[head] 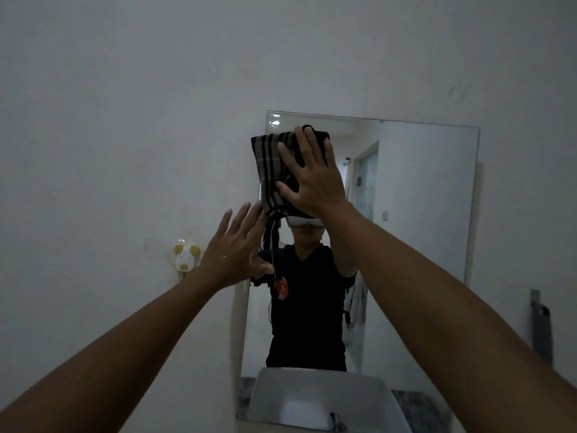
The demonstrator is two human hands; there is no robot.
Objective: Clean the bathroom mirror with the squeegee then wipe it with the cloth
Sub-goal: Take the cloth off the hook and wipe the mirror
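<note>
A frameless rectangular mirror [421,214] hangs on the white wall. My right hand [312,176] lies flat with fingers spread, pressing a dark checked cloth [271,170] against the mirror's upper left corner. My left hand [234,248] is open with fingers apart, held up by the mirror's left edge just below the cloth; it holds nothing. No squeegee can be identified with certainty. The mirror reflects a person in a black shirt.
A small white and yellow animal-shaped holder [186,257] is fixed to the wall left of the mirror. A grey object [541,329] hangs on the wall at the right. A white basin [321,398] shows as a reflection in the mirror's lower part.
</note>
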